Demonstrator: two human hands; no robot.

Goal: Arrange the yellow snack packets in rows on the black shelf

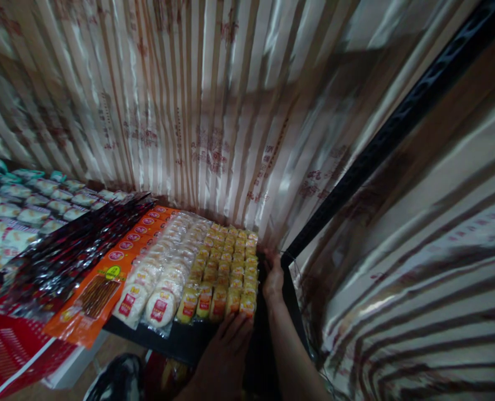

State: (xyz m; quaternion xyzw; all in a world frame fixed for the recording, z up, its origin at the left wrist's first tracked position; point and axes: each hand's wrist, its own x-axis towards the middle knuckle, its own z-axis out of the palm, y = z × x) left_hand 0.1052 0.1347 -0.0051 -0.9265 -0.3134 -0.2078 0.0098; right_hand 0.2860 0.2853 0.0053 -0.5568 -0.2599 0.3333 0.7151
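"Where are the yellow packs [222,273] set?"

"At the right end of a black shelf [180,341], in close rows, with white packs [168,273] lined up on their left and a pleated curtain [231,111] hung behind."

"And how are the hands placed?"

"The left hand [231,342] is laid at the near right corner, fingers fairly straight and close together, with the tips against the nearest packs; nothing is seen to be gripped. The right hand [273,281] is held just beside the right-hand side, near the lower end of a dark post [381,146]. How far it is opened, and whether the packs are touched by it, cannot be told (that part is dim and blurred)."

"What could go wrong?"

"The rows could be buckled if too hard a push were given from the front. Packs could be spilled off the near edge if the side were pressed unevenly."

"Which way are they pointed?"

"In the nearest row, printed faces are turned toward the viewer, long axis roughly upright. The rows are run back toward the curtain."
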